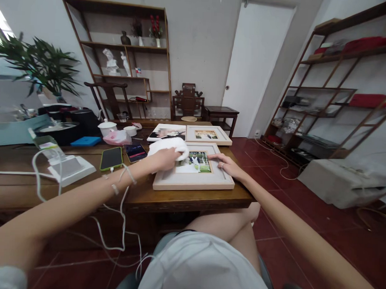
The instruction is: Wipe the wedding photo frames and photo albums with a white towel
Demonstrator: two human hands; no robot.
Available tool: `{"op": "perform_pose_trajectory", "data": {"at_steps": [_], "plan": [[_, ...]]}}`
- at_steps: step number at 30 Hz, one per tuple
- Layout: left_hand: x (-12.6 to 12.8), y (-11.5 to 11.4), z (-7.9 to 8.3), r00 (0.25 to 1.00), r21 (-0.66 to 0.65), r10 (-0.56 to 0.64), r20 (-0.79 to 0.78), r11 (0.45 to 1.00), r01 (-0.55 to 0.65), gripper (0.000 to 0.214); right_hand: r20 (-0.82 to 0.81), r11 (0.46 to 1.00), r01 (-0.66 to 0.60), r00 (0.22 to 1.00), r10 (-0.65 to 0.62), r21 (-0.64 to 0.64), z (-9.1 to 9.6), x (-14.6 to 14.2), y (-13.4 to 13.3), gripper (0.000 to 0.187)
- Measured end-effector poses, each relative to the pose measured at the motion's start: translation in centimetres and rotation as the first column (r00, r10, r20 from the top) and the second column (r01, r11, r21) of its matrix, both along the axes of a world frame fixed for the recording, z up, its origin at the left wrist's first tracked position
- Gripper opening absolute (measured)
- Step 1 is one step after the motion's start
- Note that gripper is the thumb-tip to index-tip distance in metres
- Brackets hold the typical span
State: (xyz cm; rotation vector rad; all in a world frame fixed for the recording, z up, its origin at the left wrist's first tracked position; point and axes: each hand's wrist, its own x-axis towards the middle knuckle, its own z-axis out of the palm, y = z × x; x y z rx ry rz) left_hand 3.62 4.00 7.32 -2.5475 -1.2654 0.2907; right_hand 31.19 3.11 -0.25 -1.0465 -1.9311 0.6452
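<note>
A light wooden picture frame (194,186) with a small photo (200,162) in a pale mat lies flat near the table's front edge. My left hand (165,158) is closed on a white cloth (167,147), which rests over the frame's left side and hides part of it. On the right side of the same frame lies my right hand (225,165), fingers stretched out flat, with nothing in it. Behind it are a second framed picture (209,135) and a white-edged picture of dark-clad figures (168,132).
Left of the frame lie a phone with a green case (111,159), another phone (136,152) and a white device (70,170). White cables (123,209) hang over the table's front edge. A blue box (86,141) and a white pot (107,127) stand farther back.
</note>
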Motion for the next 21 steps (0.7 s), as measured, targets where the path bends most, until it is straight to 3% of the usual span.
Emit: {"op": "perform_pose_trajectory", "data": {"at_steps": [4, 7, 10, 14, 17, 21], "plan": [[0.1, 4.3, -0.2, 1.0, 0.143, -0.014, 0.011, 0.99, 0.012, 0.039, -0.006, 1.0, -0.001, 1.0, 0.001, 0.008, -0.2, 0.0, 0.2, 0.055], [0.3, 4.2, -0.6, 0.996, 0.124, -0.08, -0.033, 0.989, 0.083, 0.039, -0.006, 1.0, 0.005, 1.0, -0.005, 0.015, -0.3, 0.0, 0.3, 0.054], [0.7, 1.2, -0.3, 0.992, 0.032, -0.109, -0.061, 0.993, 0.111, 0.041, -0.007, 1.0, 0.009, 1.0, -0.009, 0.025, -0.4, 0.0, 0.3, 0.053], [1.1, -5.4, 1.5, 0.992, -0.165, -0.083, -0.097, 0.984, 0.066, 0.039, -0.02, 1.0, 0.018, 1.0, -0.018, 0.02, -0.4, 0.0, 0.4, 0.054], [1.1, -9.7, 2.6, 0.991, -0.224, -0.106, -0.081, 0.971, 0.086, 0.041, -0.023, 1.0, 0.026, 0.999, -0.026, 0.016, -0.5, 0.0, 0.3, 0.054], [1.3, -11.1, 2.1, 0.989, -0.188, -0.139, -0.054, 0.974, 0.126, 0.042, -0.016, 0.999, 0.014, 1.0, -0.013, 0.035, -0.4, 0.0, 0.2, 0.053]]}}
